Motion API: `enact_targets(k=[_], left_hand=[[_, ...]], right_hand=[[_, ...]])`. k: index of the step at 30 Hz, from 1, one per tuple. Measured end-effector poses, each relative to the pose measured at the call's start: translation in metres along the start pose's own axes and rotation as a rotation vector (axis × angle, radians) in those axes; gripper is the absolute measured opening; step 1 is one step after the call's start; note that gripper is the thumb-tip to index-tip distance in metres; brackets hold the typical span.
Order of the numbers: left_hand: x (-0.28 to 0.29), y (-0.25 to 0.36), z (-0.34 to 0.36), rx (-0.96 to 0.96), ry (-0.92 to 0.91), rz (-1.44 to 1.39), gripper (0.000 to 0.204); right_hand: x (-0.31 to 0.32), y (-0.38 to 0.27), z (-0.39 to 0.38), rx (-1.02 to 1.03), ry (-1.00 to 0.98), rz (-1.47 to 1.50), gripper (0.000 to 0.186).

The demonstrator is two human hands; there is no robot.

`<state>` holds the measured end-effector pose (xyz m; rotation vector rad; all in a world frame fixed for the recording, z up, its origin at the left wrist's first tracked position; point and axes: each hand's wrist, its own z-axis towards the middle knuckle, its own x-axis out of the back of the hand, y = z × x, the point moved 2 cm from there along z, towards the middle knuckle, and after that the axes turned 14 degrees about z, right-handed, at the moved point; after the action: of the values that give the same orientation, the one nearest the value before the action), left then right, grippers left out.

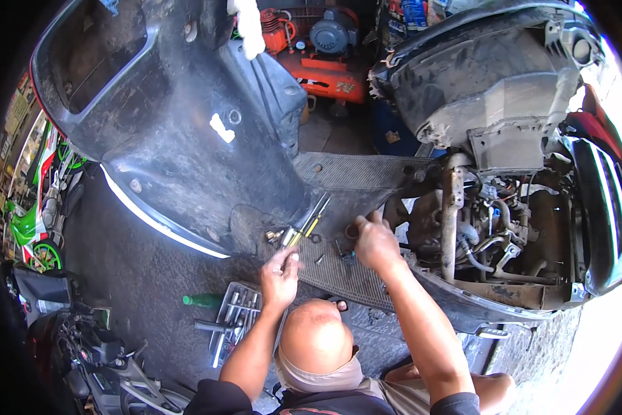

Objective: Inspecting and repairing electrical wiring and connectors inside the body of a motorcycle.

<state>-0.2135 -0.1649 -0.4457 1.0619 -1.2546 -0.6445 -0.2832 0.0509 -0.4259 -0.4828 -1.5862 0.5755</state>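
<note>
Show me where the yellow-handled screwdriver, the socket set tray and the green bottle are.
Yellow-handled screwdriver [313,225]: head view, on its yellow handle, lying on the scooter's footboard.
Socket set tray [236,322]: head view, on its row of sockets.
Green bottle [202,300]: head view, on its body, lying on the ground.

Bare forearms, dark short sleeves at the upper arms, khaki shorts, and ungloved hands.
</note>
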Motion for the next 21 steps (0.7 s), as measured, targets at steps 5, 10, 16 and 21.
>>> enact_targets(k=[5,10,16,21], left_hand=[[-0.009,0.007,0.008,-0.114,-0.084,0.156,0.018],[0.004,0.037,0.01,-0.215,-0.129,-0.002,0.029],[-0.022,0.184,-0.031,-0.691,-0.293,-0.052,0.034],[-0.042,0.243,-0.055,-0.969,-0.505,-0.067,0.029]], right_hand=[[-0.009,0.022,0.006,-0.078,-0.109,-0.169,0.026],[0.026,-0.026,-0.025,0.184,0.067,0.192,0.035],[0.143,-0.056,-0.131,0.351,0.295,0.584,0.031],[0.187,-0.042,-0.178,0.343,0.514,0.452,0.031]])
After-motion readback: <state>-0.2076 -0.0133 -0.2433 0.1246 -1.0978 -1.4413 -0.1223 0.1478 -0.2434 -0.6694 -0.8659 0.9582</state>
